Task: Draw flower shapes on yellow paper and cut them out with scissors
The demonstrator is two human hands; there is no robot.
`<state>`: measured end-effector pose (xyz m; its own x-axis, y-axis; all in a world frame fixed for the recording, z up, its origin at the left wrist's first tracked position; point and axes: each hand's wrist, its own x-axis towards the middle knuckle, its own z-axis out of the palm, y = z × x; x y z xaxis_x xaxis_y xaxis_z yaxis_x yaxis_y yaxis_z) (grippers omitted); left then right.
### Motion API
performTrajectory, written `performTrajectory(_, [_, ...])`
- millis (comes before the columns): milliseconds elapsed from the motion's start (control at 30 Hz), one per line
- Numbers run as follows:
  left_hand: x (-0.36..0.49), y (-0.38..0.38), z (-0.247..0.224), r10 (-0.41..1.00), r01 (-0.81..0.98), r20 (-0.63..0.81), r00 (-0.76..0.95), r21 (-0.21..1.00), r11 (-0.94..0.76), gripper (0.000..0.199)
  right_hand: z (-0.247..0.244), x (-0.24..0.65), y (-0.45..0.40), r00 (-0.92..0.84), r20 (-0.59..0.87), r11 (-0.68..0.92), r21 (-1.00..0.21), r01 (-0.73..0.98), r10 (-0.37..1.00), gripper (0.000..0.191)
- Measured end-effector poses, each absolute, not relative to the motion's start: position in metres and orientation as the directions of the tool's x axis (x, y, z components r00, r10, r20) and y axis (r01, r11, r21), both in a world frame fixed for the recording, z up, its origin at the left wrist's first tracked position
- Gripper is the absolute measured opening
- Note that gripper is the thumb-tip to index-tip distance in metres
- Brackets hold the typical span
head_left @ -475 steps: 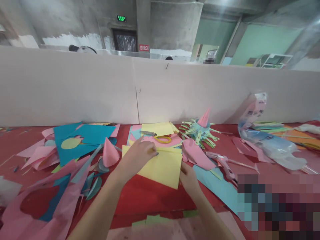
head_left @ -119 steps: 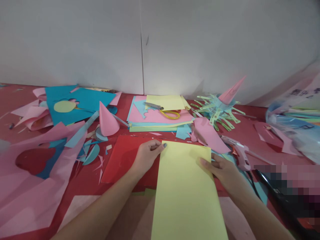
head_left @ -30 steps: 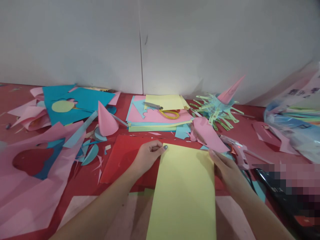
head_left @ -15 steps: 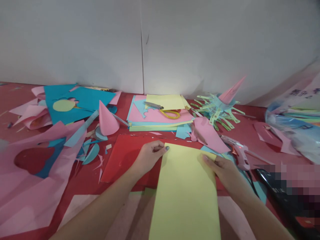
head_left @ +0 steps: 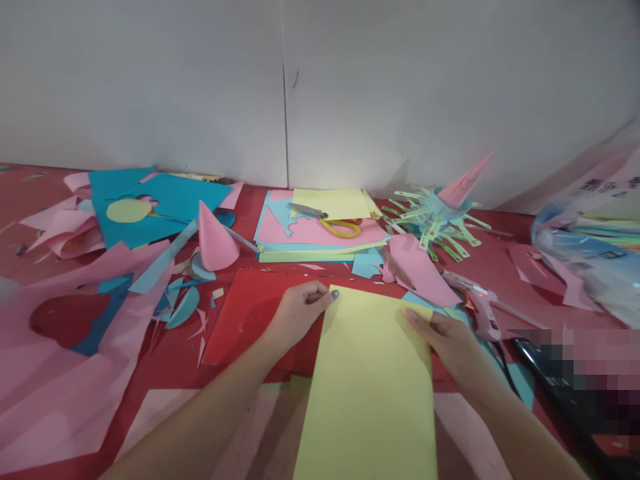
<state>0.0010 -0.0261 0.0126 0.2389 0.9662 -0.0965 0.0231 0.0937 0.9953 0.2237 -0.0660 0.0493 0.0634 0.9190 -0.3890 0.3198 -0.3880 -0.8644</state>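
A long sheet of yellow paper (head_left: 373,387) is held up by its two far corners, its near end running out of the bottom of the view. My left hand (head_left: 300,310) pinches the far left corner between thumb and fingers. At the far right corner, my right hand (head_left: 445,337) grips the sheet with the thumb on top and the fingers underneath, partly hidden. Behind and to the left of the sheet lies a flat red sheet (head_left: 250,320). Pale pink paper (head_left: 165,420) shows under my forearms.
Yellow-handled scissors (head_left: 340,229) rest on stacked coloured paper (head_left: 320,251). A pink cone (head_left: 215,240) stands left; a spiky paper model (head_left: 445,213) stands back right. A pink glue gun (head_left: 483,313) and a black phone (head_left: 550,380) lie right. Pink scraps (head_left: 120,373) cover the left.
The near part of the yellow paper has shifted slightly to the left. Both hands keep the same hold on its far corners.
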Motion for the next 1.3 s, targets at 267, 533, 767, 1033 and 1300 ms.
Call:
performTrajectory(267, [0.0007,-0.0257,0.012,0.964,0.035,-0.098,0.247,0.995,0.092,0.03,0.0502,0.2229,-0.0664,0.067,-0.392,-0.392,-0.862,0.321,0.918,0.046])
performTrajectory(533, [0.0007,-0.0256,0.0106,0.966,0.022,-0.087,0.245,0.996,0.084,0.028,0.0469,0.2243,-0.0657,0.075,-0.396,-0.399,-0.867,0.298,0.915,0.046])
performTrajectory(767, [0.0013,-0.0257,0.0116,0.965,0.027,-0.096,0.246,0.995,0.092,0.026,0.0463,0.2253,-0.0664,0.069,-0.392,-0.393,-0.866,0.308,0.917,0.043])
performTrajectory(1033, [0.0012,-0.0255,0.0115,0.962,0.013,-0.094,0.256,0.996,0.094,0.026,0.0489,0.2244,-0.0669,0.055,-0.413,-0.412,-0.871,0.268,0.909,0.041])
performTrajectory(1300, [0.0014,-0.0252,0.011,0.962,0.019,-0.093,0.258,0.996,0.091,0.025,0.0496,0.223,-0.0662,0.052,-0.42,-0.419,-0.872,0.254,0.906,0.044])
